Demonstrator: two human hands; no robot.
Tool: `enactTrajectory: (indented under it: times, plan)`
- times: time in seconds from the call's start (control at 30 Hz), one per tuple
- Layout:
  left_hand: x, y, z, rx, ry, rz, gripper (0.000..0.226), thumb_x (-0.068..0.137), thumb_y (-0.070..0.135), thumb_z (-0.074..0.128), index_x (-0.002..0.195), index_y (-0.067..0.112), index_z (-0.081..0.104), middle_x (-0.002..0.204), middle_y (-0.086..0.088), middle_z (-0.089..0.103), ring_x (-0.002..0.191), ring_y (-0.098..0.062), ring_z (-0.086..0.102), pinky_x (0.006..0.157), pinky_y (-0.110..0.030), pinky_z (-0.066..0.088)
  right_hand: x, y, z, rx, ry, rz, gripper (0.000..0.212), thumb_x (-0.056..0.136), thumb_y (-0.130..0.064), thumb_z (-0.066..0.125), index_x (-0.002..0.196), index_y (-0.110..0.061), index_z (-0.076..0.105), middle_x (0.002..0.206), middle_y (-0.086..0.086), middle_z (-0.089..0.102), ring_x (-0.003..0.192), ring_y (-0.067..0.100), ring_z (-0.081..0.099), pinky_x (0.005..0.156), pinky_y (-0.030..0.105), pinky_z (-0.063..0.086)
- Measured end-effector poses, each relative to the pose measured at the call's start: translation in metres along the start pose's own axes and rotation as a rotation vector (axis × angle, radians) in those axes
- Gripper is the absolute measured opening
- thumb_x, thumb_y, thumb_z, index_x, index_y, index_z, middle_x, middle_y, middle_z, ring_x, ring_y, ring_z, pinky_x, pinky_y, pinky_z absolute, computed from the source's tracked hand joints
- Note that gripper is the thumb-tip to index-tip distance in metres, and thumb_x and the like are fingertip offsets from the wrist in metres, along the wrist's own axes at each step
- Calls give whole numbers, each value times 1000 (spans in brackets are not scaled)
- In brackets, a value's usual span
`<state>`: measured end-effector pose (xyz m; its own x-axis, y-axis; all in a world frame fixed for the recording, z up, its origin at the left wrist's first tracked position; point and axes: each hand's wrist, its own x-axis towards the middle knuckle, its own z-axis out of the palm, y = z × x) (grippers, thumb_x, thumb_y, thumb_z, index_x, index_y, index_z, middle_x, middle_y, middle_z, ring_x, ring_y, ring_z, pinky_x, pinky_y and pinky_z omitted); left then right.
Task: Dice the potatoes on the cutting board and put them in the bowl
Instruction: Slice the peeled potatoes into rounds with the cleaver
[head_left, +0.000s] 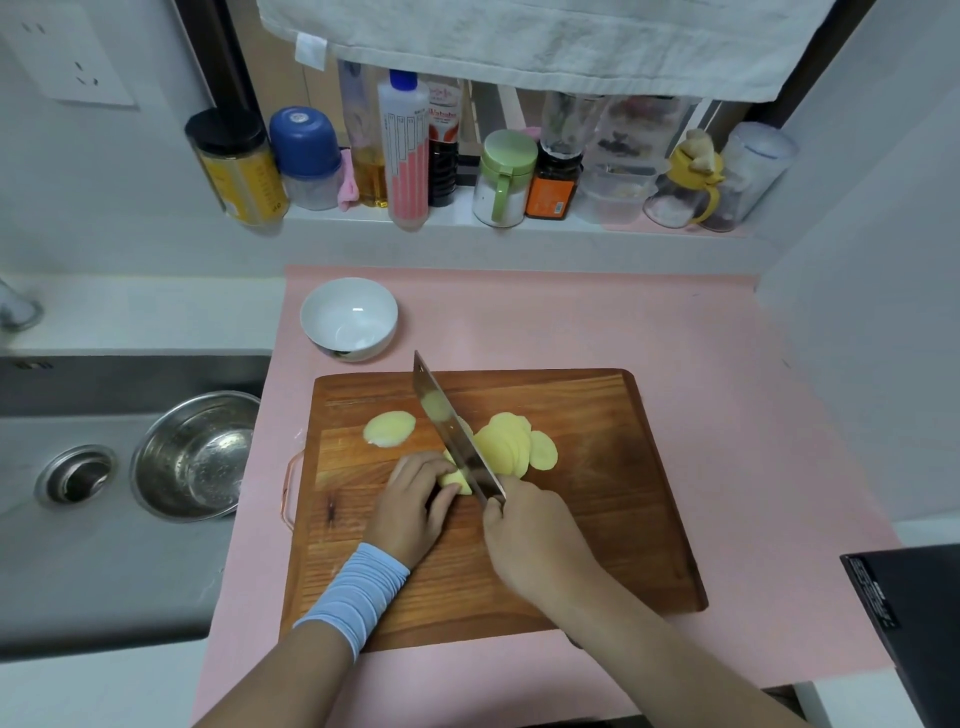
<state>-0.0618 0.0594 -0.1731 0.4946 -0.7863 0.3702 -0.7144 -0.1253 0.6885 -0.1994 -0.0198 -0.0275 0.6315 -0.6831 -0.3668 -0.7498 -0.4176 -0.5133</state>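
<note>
Two forearms reach in from the bottom edge. The left one wears a pale blue ribbed wristband (358, 592). The left hand (415, 499) lies knuckles-up on the wooden cutting board (597, 519). Its fingers (423, 467) are curled over a potato piece (457, 480) and hold it down against the wood. The right hand (535, 540) is wrapped tightly round the handle of a cleaver (452, 431), so the handle itself is hidden. The blade runs away from the person at a slant, its edge down on the potato piece, just beside the left fingertips.

To the right of the blade, a fan of overlapping potato slices (511, 447) lies on the board. On the other side a single slice (389, 428) lies flat and apart, nearer the board's left edge.

Beyond the board's far left corner stands the white bowl (332, 306), upright, with nothing in it. Board and bowl both rest on a pink mat (675, 338) that covers the counter.

Left of the mat is a steel sink (104, 561), with a steel bowl (195, 457) in it beside the drain (75, 475). A ledge (452, 221) along the back wall carries a row of bottles, jars and plastic tubs. A white towel (545, 41) hangs above them. At the right edge, near the camera, part of a black box (904, 613) shows.
</note>
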Motion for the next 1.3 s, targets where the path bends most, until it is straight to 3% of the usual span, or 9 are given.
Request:
enactTrajectory:
  times: [0.2,0.4,0.53,0.77,0.93,1.3]
  plan:
    - [-1,-2,1,8,-5,-5,25,93,31,57,103,10,65,107,-2,61,102,-15,55,96,-16,38,-3,2,-2,-25,-6,-1,26,105,-27,38,116,-19,61,88,-4,56,90,23,63,75,34,50]
    - [-1,-3,1,-2,-15,-20,24,92,30,57,104,11,64,108,-1,60,103,-15,55,98,-14,35,0,1,0,-28,-24,19,26,105,-27,39,114,-18,61,95,1,64,88,22,63,73,33,50]
    - [-2,-3,1,-9,-22,-29,23,92,29,57,104,11,64,108,-1,60,103,-15,55,99,-12,34,3,1,0,-36,-30,24,25,105,-27,40,112,-17,62,87,-3,58,82,19,59,70,31,47]
    - [0,-1,-1,-16,-19,-30,23,92,29,57,103,10,65,108,-2,60,103,-14,54,100,-9,32,1,0,0,-42,-56,61,26,106,-26,40,116,-16,61,100,4,67,90,22,67,76,33,55]
    - [-1,-2,-1,-27,-22,-43,23,92,29,57,103,11,65,108,0,60,103,-13,54,100,-10,33,8,-2,0,7,-91,65,21,104,-23,42,106,-15,62,92,2,65,87,21,66,74,33,54]
    - [0,-3,-1,-49,-26,-55,22,92,29,57,103,11,65,109,0,60,104,-12,54,100,-10,33,11,-2,8,35,-100,102,24,104,-23,42,114,-15,63,99,3,67,89,20,65,76,33,56]
